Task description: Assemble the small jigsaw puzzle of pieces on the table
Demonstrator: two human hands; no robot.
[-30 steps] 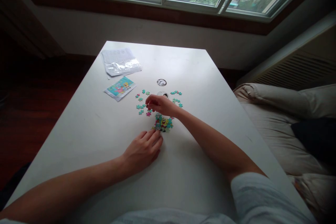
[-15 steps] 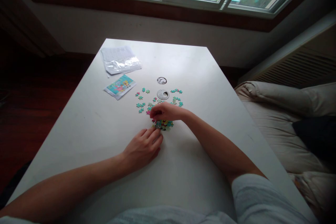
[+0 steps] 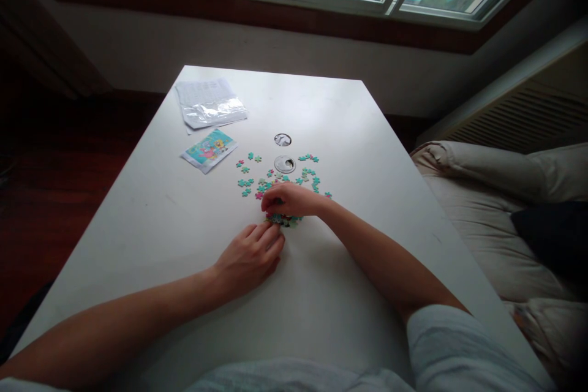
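Observation:
My right hand (image 3: 287,198) is over the partly joined jigsaw puzzle (image 3: 290,221), covering much of it. Its fingers are curled into a pinch, and whatever is between the fingertips is hidden. On the near left side, my left hand (image 3: 254,252) lies on the table, its fingers stretched forward so that the tips touch the puzzle's edge; the thumb is out of sight. Loose jigsaw pieces (image 3: 246,183), mostly turquoise with some pink, are scattered beyond both hands. More pieces (image 3: 309,158) lie on the right side.
A small printed picture card (image 3: 210,150) lies left of the pieces. Behind it are papers with a clear plastic sleeve (image 3: 214,111). Two round fittings, a far one (image 3: 282,139) and a nearer one (image 3: 285,163), are set into the white table (image 3: 151,220). A padded seat (image 3: 468,220) stands at right.
My right hand has shifted very slightly, and now covers more of the joined puzzle. The left hand stays at the puzzle's edge. The whole view has moved a little.

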